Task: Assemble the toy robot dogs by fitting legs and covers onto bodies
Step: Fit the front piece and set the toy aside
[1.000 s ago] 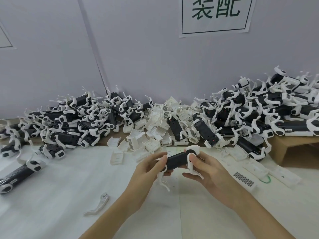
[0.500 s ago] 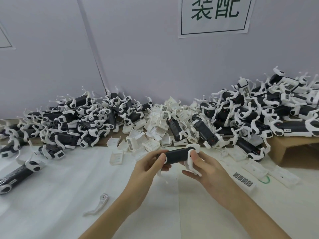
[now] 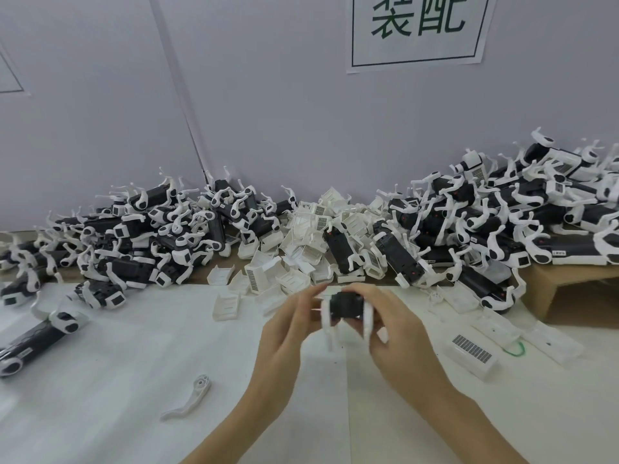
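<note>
The white tabletop (image 3: 100, 380) is carrying everything, and heaps are lying along its far edge: assembled black-and-white robot dogs (image 3: 160, 242) piling up at ten o'clock, a far bigger mound of dogs (image 3: 502, 222) at two o'clock spilling onto a cardboard box (image 3: 576, 283), and loose white covers (image 3: 301, 252) lying at twelve o'clock between them. A wall sign (image 3: 418, 28) with green characters is hanging above.

Near the centre, just short of the covers, both hands are holding one black body (image 3: 346, 304) above the tabletop. The left hand (image 3: 288, 333) is gripping it from nine o'clock with its fingers (image 3: 310, 301) curled round the body's end, and the right hand (image 3: 398, 323) is wrapping it from three o'clock. Two white legs (image 3: 330, 329) are hanging down from the near end, one on each side.

Compared with half a second ago, the body is now pointing end-on toward the camera rather than lying crosswise, and the hands are sitting closer together; motion blur is softening the detail.

The leg-fitting step appears to be in hand. Whether the far legs are seated I cannot tell. The next move likely calls for pressing remaining legs home, perhaps the spare leg (image 3: 187, 400) lying at seven o'clock, then snapping on a barcoded cover (image 3: 472, 353) like the one at four o'clock.
</note>
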Demonstrator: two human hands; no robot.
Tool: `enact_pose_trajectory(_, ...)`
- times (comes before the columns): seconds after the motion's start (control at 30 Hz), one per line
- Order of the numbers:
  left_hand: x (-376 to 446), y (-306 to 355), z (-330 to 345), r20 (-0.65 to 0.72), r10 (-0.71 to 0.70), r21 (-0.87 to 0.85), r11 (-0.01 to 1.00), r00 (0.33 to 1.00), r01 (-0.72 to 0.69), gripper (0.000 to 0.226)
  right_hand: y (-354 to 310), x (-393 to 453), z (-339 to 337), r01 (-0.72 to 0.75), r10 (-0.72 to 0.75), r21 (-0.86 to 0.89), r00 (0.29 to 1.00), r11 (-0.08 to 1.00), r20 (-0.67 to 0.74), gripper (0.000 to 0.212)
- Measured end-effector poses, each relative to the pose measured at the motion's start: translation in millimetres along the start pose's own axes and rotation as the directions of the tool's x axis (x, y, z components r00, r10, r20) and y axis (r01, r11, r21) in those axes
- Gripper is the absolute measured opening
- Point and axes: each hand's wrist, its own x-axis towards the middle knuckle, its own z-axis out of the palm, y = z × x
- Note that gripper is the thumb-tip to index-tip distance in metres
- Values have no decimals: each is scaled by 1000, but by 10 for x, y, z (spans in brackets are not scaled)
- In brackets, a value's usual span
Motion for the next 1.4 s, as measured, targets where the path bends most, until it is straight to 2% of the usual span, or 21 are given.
enact_pose_trajectory(0.07, 37, 5, -34, -30, -7, 0, 1000, 1000, 7, 44, 44, 53, -94, -152, 149, 301, 988, 941, 31, 40)
enact_pose_trajectory(0.13, 70, -16, -77, -102, -53, 196, 978, 993, 72, 36, 13, 87, -139, -266, 239, 548, 963, 793, 121, 29)
enact_pose_trajectory(0.17, 83, -19, -98, -102, -146, 227, 960, 984, 166, 41, -5, 87, -136, -292, 253, 618, 955, 730, 153, 26)
enact_pose_trajectory(0.23, 111, -12, -133, 34, -386, 58, 922, 922, 384, 58, -34, 77, -110, -336, 252, 722, 941, 605, 228, 27)
enact_pose_trajectory(0.3, 140, -16, -167, 238, -466, -146, 850, 852, 506, 59, -51, 70, -110, -371, 217, 769, 928, 520, 301, 29)
enact_pose_trajectory(0.33, 150, 1, -169, 272, -462, -223, 823, 844, 523, 56, -49, 76, -129, -382, 194, 754, 924, 534, 331, 32)
enact_pose_trajectory(0.4, 170, -7, -164, 218, -453, -318, 804, 864, 502, 54, -15, 94, -192, -423, 172, 680, 897, 599, 407, 41)
enact_pose_trajectory(0.47, 174, -42, -154, 123, -437, -316, 834, 891, 453, 53, 68, 108, -266, -509, 207, 640, 848, 576, 488, 56)
enact_pose_trajectory(0.57, 155, -43, -152, 51, -378, -237, 894, 924, 379, 45, 152, 131, -301, -657, 378, 686, 748, 312, 545, 34)
enact_pose_trajectory(0.6, 139, -22, -146, 44, -359, -206, 910, 932, 360, 40, 173, 123, -289, -682, 419, 689, 715, 245, 559, 38)
enact_pose_trajectory(0.63, 131, 1, -134, 47, -342, -185, 920, 938, 345, 36, 171, 116, -277, -694, 422, 679, 704, 241, 570, 45)
enact_pose_trajectory(0.73, 131, 32, -128, 84, -315, -153, 933, 945, 325, 25, 151, 93, -234, -662, 381, 600, 749, 449, 542, 51)
enact_pose_trajectory(0.77, 131, 33, -138, 100, -308, -146, 936, 946, 320, 26, 147, 85, -228, -651, 373, 584, 758, 486, 535, 49)
enact_pose_trajectory(0.83, 134, 19, -181, 114, -300, -116, 943, 947, 313, 39, 149, 66, -244, -613, 332, 594, 786, 521, 521, 43)
enact_pose_trajectory(0.9, 141, 11, -239, 143, -267, -21, 962, 953, 273, 55, 139, 61, -292, -533, 255, 572, 830, 623, 496, 48)
enact_pose_trajectory(0.97, 153, 1, -284, 192, -161, 152, 979, 968, 133, 63, 106, 61, -339, -476, 184, 548, 844, 688, 503, 56)
enact_pose_trajectory(1.07, 164, -49, -352, 225, -17, 300, 952, 974, -52, 76, 92, 67, -339, -440, 156, 528, 854, 727, 497, 62)
enact_pose_trajectory(1.2, 183, -71, -414, 295, 27, 406, 901, 955, -151, 94, 69, 95, -333, -390, 134, 538, 882, 748, 453, 66)
enact_pose_trajectory(1.23, 196, -68, -419, 293, 24, 389, 911, 956, -141, 92, 71, 103, -336, -393, 132, 559, 884, 731, 449, 66)
enact_pose_trajectory(1.33, 223, -11, -396, 246, -37, 177, 984, 969, -7, 81, 84, 97, -308, -421, 164, 589, 883, 690, 439, 54)
enact_pose_trajectory(1.4, 198, 24, -340, 175, -74, 123, 991, 982, 53, 73, 109, 66, -288, -467, 185, 611, 865, 640, 467, 50)
